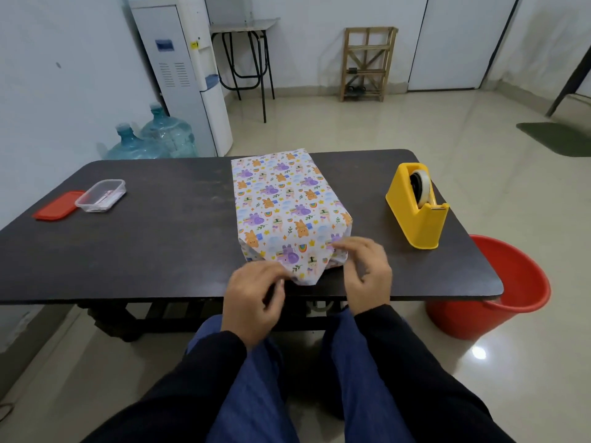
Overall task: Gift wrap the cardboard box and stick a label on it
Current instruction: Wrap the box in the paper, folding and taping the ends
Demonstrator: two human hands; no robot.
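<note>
The box (281,199) lies lengthwise in the middle of the dark table (153,251), covered in white wrapping paper printed with small purple and orange animals. At its near end the paper is folded down into a pointed flap (303,270) that reaches the table. My left hand (252,298) pinches the flap's left edge near its tip. My right hand (364,270) rests with bent fingers on the paper at the near right corner of the box. A yellow tape dispenser (417,207) stands to the right of the box.
A clear plastic container (100,196) with small items inside sits at the left of the table, its red lid (59,205) beside it. A red bucket (499,289) stands on the floor by the table's right end. Water bottles and a dispenser stand behind.
</note>
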